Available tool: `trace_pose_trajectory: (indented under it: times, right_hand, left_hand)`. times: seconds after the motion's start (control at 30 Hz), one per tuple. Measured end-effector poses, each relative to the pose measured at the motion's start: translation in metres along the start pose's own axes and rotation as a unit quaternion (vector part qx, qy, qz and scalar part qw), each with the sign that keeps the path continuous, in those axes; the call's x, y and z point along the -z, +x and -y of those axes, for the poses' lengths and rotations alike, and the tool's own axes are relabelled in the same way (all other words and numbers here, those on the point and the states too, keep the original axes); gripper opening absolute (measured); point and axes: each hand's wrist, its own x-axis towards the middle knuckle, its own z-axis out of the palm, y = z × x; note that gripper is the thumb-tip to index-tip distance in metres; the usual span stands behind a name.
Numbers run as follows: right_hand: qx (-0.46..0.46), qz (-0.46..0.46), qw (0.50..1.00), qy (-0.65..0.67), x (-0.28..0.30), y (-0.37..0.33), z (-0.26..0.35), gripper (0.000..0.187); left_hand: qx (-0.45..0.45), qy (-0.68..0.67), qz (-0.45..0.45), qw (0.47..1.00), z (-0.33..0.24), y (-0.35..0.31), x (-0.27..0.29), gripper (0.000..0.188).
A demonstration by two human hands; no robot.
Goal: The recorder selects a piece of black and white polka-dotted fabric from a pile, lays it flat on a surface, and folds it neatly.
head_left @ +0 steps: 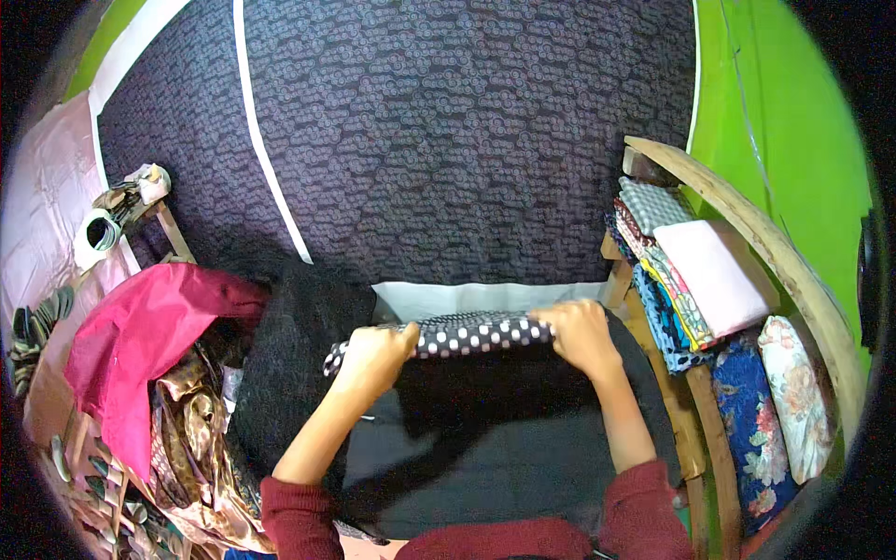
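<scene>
A black cloth with white polka dots (481,338) is stretched level between my two hands, above a dark surface (551,467). My left hand (378,355) grips its left end, and a bit of the fabric pokes out past the fist. The right end is in my right hand (581,338), fingers curled over the edge. Black cloth (289,373) is heaped close to my left forearm. Beneath the dotted fabric a shadow falls on the dark surface.
At right, a wooden rack (723,191) holds folded fabrics, including a pale pink one (714,271) and a blue floral one (751,420). To the left lie a bright pink cloth (159,327) and shiny brown fabric (201,401). A dark patterned sheet (448,140) spreads beyond.
</scene>
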Motion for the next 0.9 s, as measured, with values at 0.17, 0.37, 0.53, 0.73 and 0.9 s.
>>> trace_pose_trajectory:
  times: [0.17,0.37,0.53,0.73,0.9]
  right_hand:
    - [0.017,0.234,0.972,0.015,-0.017,-0.096,0.031,0.023]
    - [-0.011,0.259,0.961,0.101,-0.049,-0.169,0.025,0.044]
    - [-0.042,0.287,0.935,0.203,-0.023,-0.18,0.007,0.059]
    - [-0.059,0.331,0.908,0.25,0.065,-0.166,0.03,0.06]
    - [-0.012,0.452,0.821,0.347,0.085,-0.213,0.021,0.041]
  left_hand:
    - [-0.035,-0.017,0.137,0.99,-0.034,-0.09,-0.02,0.006]
    - [-0.048,-0.147,0.077,0.985,-0.029,-0.159,-0.084,0.024]
    - [0.038,-0.194,0.137,0.971,-0.034,-0.178,-0.059,0.038]
    - [0.117,-0.296,0.217,0.923,-0.055,-0.197,0.05,0.046]
    - [0.145,-0.435,0.28,0.844,-0.051,-0.253,0.071,0.044]
